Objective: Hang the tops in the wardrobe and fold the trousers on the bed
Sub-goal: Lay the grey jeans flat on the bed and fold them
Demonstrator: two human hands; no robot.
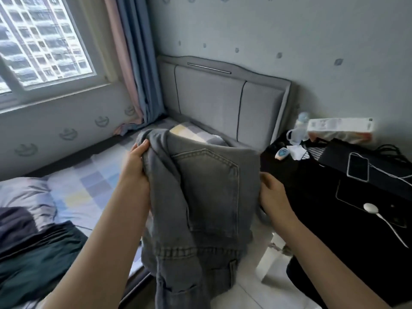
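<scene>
So far the grey jeans [200, 197] are off the bed [93, 181], unfolded, held in the air beside it with the left hand [136, 168] and right hand [274, 195] each gripping an edge, while dark garments [38, 259] wait on the bed and no wardrobe shows.

Home bedroom: bed [93, 186] with checked sheet, padded grey headboard [223, 101], curtained window [44, 41], patterned wallpaper, cluttered black side table [334, 197] with phone [357, 167] charging.
</scene>
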